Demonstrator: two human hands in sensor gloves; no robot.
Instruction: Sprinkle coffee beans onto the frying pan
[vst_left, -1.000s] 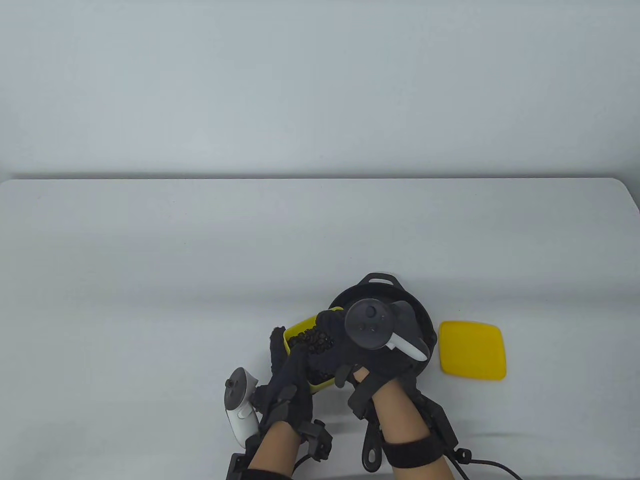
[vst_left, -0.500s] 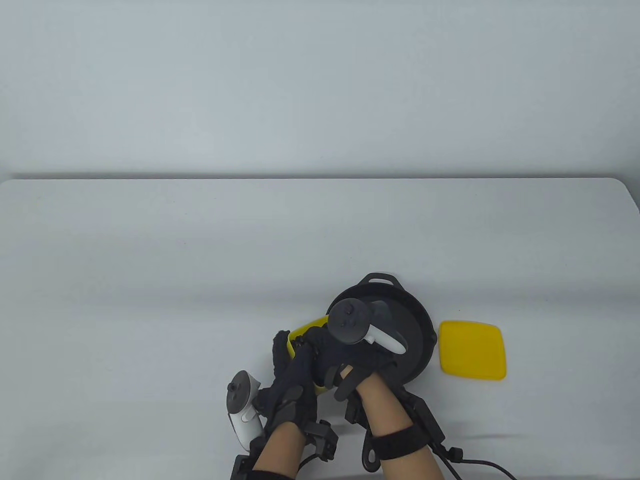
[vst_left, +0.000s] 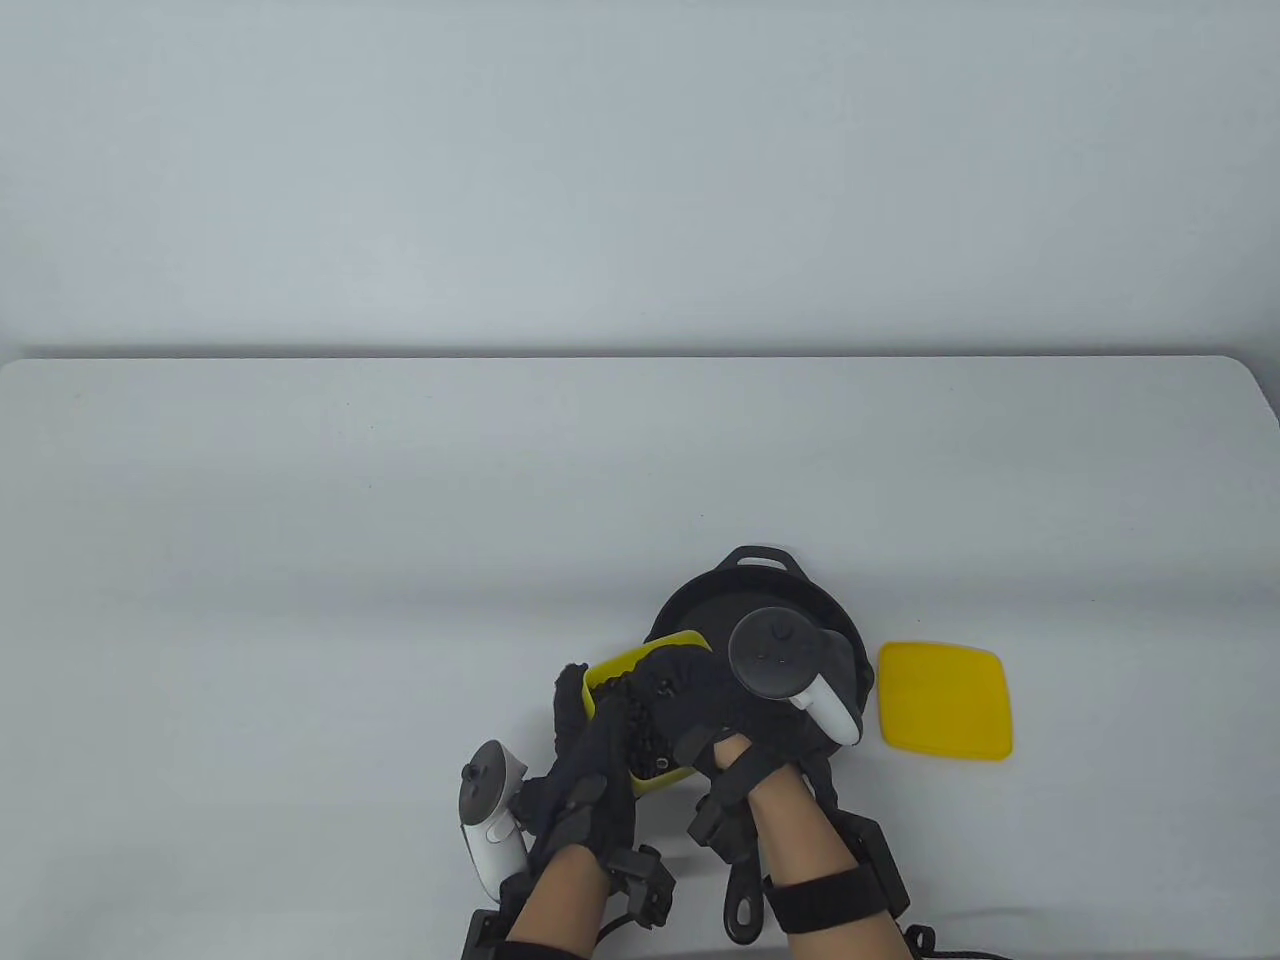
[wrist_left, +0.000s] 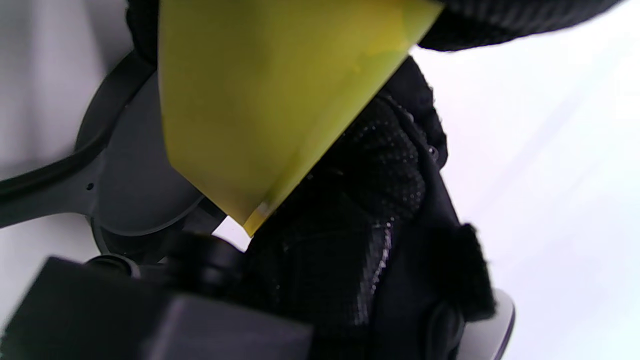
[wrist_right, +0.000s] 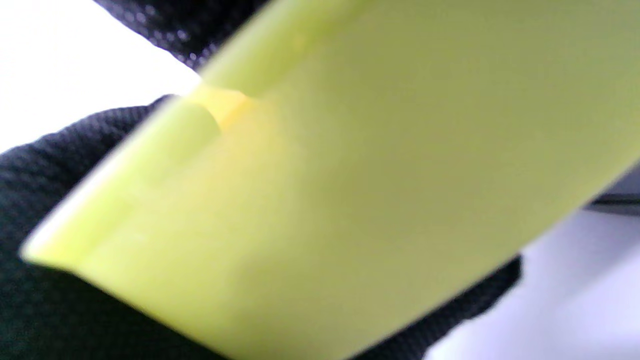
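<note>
Both gloved hands, the left hand (vst_left: 585, 770) and right hand (vst_left: 715, 700), curl their fingers around a yellow container (vst_left: 640, 672) of coffee beans (vst_left: 640, 725) beside the black frying pan (vst_left: 705, 605).

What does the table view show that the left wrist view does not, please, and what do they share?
Only the table view shows the coffee beans inside the container, the yellow lid lying right of the pan, and the right hand. Only the left wrist view shows the container's underside. Both show the yellow container, the frying pan and the left hand gripping the container.
</note>
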